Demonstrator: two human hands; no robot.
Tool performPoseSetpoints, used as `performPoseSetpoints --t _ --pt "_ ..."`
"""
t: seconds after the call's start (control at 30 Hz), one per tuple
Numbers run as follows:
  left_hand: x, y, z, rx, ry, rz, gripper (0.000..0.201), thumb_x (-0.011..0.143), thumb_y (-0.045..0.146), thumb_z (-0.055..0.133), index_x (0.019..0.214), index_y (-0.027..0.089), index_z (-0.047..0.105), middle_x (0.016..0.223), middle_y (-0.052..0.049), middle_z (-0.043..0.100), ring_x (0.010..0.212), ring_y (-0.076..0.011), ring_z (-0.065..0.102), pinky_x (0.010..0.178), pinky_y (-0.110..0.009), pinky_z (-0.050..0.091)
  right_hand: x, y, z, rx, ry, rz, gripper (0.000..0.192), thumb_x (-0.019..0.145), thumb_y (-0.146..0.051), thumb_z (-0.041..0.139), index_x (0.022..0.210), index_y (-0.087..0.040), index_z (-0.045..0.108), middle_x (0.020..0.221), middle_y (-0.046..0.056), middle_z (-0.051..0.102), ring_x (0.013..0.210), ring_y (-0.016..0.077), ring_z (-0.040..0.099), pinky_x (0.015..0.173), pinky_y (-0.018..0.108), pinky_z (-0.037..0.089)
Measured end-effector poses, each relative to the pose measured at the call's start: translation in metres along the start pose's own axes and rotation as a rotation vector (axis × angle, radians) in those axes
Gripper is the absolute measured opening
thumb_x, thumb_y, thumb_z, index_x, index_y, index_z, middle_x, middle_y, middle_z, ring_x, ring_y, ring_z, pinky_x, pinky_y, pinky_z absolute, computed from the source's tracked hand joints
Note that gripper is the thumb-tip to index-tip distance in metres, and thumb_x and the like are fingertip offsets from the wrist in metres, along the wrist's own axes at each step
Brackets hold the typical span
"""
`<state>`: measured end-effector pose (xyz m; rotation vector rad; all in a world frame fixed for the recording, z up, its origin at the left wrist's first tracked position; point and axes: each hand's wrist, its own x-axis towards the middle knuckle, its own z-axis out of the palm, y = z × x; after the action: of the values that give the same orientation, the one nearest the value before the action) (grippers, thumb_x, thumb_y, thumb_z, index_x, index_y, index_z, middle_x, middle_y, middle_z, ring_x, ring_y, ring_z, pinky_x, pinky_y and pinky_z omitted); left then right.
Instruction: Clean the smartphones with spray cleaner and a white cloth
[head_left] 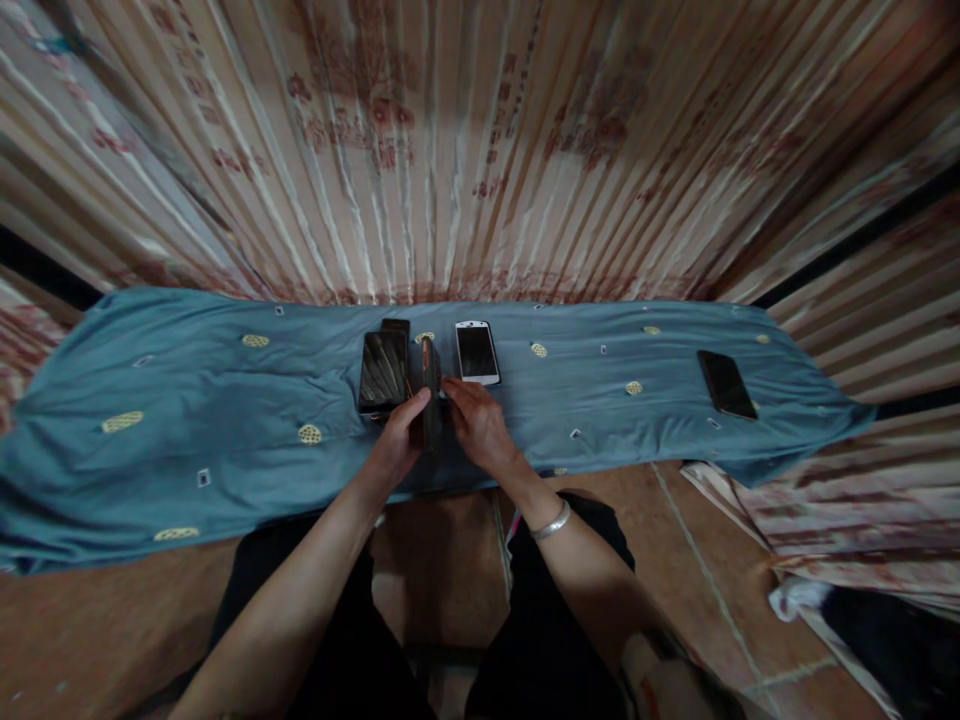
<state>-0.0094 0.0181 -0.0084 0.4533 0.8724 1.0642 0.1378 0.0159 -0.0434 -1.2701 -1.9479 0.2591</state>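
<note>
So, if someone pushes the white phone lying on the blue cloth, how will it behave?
The white phone looks stiff and flat, so it should slide, not roll. The wrinkled blue cloth may drag along with it. Its glossy screen seems fragile and perhaps slippery.

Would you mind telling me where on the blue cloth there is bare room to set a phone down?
The blue cloth lies bare along its left stretch, up to the dark phone. Another bare patch runs between the white phone and the black phone near the right end. The middle is crowded: both phones flank the upright phone gripped by the left hand and right hand.
</note>
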Motion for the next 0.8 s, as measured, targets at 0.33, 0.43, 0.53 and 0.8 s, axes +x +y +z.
performPoseSetpoints --t 0.33,0.43,0.53,0.8 --pt "0.000 -0.004 0.005 -0.054 0.046 0.008 0.009 0.086 0.022 0.075 0.083 0.018 0.081 0.085 -0.003 0.083 0.114 -0.0246 0.077 0.104 -0.031 0.059 0.001 -0.002 -0.004 0.029 0.120 0.004 0.043 0.106 -0.013 0.044 0.140 -0.021 0.069 0.139 0.013 0.075 0.130 0.0231 0.070 0.117 0.043 0.056" --pt "-0.001 -0.008 0.005 -0.060 0.009 -0.032 0.011 0.086 0.025 0.076 0.084 0.016 0.082 0.089 -0.005 0.084 0.120 -0.0264 0.075 0.110 -0.033 0.057 0.001 0.003 0.000 0.033 0.158 0.016 0.045 0.105 -0.012 0.043 0.142 -0.020 0.068 0.141 0.014 0.074 0.131 0.0241 0.069 0.117 0.046 0.056" --pt "0.000 -0.010 0.003 -0.084 0.008 -0.029 0.012 0.087 0.027 0.077 0.089 0.017 0.083 0.096 -0.005 0.086 0.124 -0.0257 0.074 0.115 -0.032 0.053 -0.002 0.004 0.003 0.048 0.143 -0.001 0.046 0.105 -0.012 0.044 0.143 -0.020 0.068 0.140 0.015 0.074 0.131 0.0255 0.069 0.118 0.047 0.056" --pt "0.006 -0.007 -0.006 -0.092 -0.001 -0.006 0.022 0.091 0.029 0.073 0.106 0.017 0.084 0.103 -0.003 0.086 0.121 -0.0213 0.075 0.110 -0.026 0.054 -0.005 -0.002 0.002 0.080 0.092 -0.059 0.044 0.106 -0.012 0.047 0.143 -0.022 0.068 0.139 0.013 0.075 0.133 0.0238 0.068 0.118 0.043 0.056"
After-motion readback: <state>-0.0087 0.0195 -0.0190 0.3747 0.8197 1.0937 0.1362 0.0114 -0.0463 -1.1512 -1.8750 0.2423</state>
